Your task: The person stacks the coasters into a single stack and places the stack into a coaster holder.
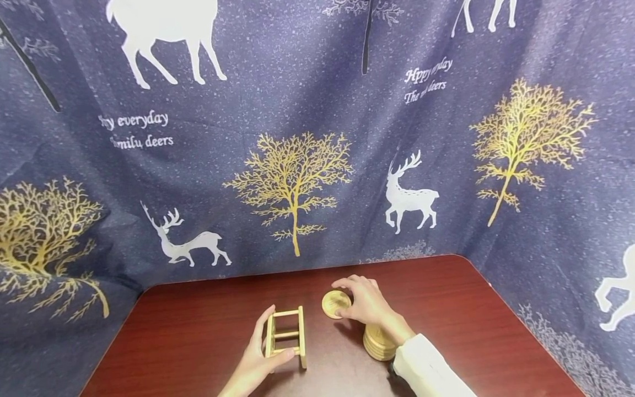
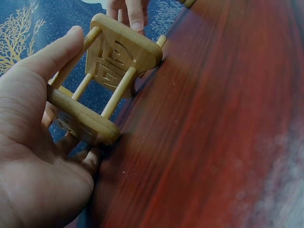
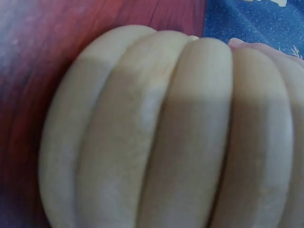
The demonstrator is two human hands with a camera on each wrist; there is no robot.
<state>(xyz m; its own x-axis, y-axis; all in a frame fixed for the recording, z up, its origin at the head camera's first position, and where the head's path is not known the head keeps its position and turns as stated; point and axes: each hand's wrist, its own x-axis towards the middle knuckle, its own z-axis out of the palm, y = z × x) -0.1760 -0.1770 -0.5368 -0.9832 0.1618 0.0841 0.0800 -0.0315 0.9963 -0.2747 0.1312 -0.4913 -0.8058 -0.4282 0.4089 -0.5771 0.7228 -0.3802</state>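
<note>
My left hand [image 1: 254,361] grips a small wooden coaster rack [image 1: 302,337], thumb on one side and fingers on the other. In the left wrist view the rack's end panel [image 2: 116,52] shows carved lines, and round rods join it to the nearer panel. To the right, my right hand [image 1: 369,302] pinches a round light-wood coaster [image 1: 335,304] by its edge, tilted above the table. A stack of similar coasters [image 1: 379,349] stands under my right wrist. That stack fills the right wrist view, its rounded edges [image 3: 190,142] close to the camera.
The reddish-brown table [image 1: 188,325] has rounded far corners. A dark blue cloth [image 1: 317,110] with white deer and yellow trees hangs behind it and along both sides.
</note>
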